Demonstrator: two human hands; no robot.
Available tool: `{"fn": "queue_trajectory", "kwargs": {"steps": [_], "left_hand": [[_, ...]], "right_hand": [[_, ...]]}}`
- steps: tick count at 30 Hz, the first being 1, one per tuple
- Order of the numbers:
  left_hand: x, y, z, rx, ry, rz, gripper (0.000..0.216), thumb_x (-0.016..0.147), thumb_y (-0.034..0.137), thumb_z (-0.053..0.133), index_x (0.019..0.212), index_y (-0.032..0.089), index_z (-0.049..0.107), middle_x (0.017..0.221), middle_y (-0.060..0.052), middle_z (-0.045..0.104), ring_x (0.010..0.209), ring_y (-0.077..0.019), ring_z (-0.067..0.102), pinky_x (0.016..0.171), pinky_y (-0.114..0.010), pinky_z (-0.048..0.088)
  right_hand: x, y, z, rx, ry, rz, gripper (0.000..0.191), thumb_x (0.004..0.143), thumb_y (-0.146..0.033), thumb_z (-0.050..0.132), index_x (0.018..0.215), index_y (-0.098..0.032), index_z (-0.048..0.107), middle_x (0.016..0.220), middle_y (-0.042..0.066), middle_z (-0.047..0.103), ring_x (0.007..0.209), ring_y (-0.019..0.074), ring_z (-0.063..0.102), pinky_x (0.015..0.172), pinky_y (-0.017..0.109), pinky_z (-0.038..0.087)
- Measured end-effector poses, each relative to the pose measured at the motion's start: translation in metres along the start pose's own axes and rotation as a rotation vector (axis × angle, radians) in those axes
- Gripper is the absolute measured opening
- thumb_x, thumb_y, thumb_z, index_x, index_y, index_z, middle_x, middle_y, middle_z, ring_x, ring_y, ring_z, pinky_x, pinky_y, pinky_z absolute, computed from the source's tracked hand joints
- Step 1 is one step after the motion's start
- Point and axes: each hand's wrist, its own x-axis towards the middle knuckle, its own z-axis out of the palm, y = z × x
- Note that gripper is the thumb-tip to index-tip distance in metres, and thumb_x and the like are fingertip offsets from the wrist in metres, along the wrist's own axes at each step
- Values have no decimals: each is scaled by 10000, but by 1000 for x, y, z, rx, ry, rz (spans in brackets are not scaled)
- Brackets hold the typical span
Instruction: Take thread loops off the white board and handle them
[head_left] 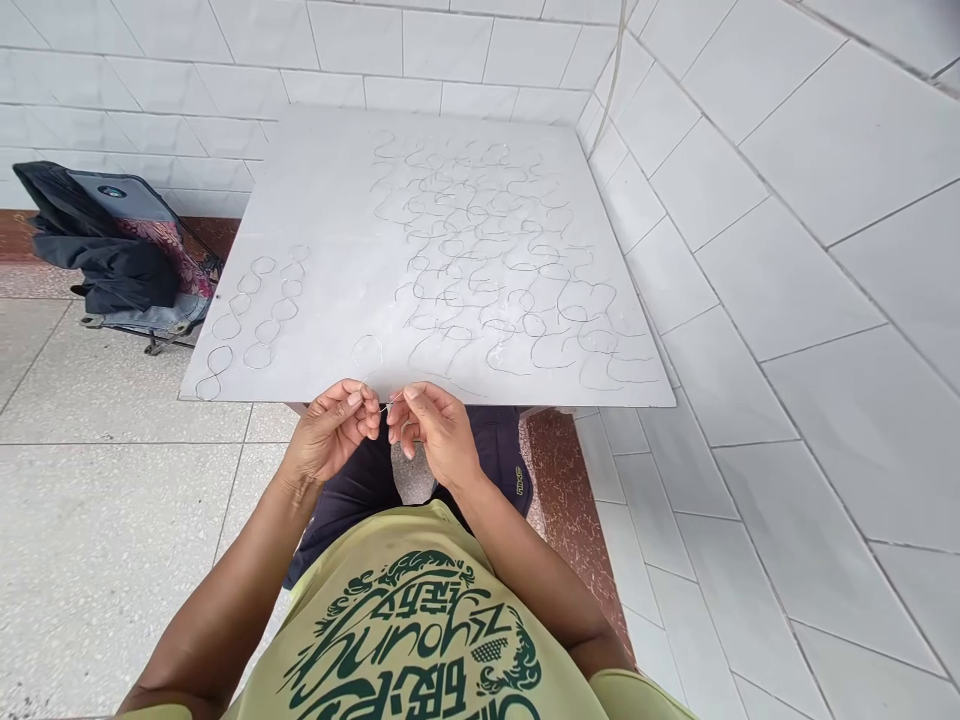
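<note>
Yellow-green shirt (405, 610) nearest, left fingers (351, 399) and right fingers (421, 403) pinch wire (384, 408) at tabletop edge (540, 404).

Grey wires (480, 265), yellow-green shirt (442, 625) (green lettering (409, 690))

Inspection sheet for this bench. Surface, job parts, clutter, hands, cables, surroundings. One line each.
Surface: flat pale tabletop, set in a tiled corner.
Job's things: many curved wires spread over the middle and right; two rows of looped wires at the left; thin wire in hand.
Clutter: on the tabletop, nothing seen apart from the wires.
Grippers: bare left hand and right hand, close together at the near edge, fingertips pinching the thin wire.
Cables: one pale cable-like line down the wall corner.
Surroundings: tiled walls; folding chair with dark cloth at left.
</note>
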Motion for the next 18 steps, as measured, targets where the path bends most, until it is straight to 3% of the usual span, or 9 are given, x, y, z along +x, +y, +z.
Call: {"fn": "queue_trajectory", "kwargs": {"steps": [4,10,18], "left_hand": [[-3,-4,8,6,-5,6,163,870,261,840,909,118,772,853,-51,709,635,-105,651,608,-228,593],[-2,-3,8,13,5,-43,157,861,244,839,938,117,789,860,-51,686,663,-102,620,644,-240,571],[4,4,-7,10,-206,-182,168,787,217,874,885,110,790,748,-27,579,590,-100,552,584,-257,527]], "right_hand": [[-4,4,1,-54,-28,-37,301,950,-488,729,996,-191,724,806,21,705,620,135,668,406,195,451],[-7,5,-3,-83,-1,-44,376,1000,-543,628,953,-178,708,813,42,729,625,142,686,425,207,488],[-17,1,-1,8,-127,99,408,977,-588,653,914,-185,632,722,18,730,505,142,669,386,209,481]]}}
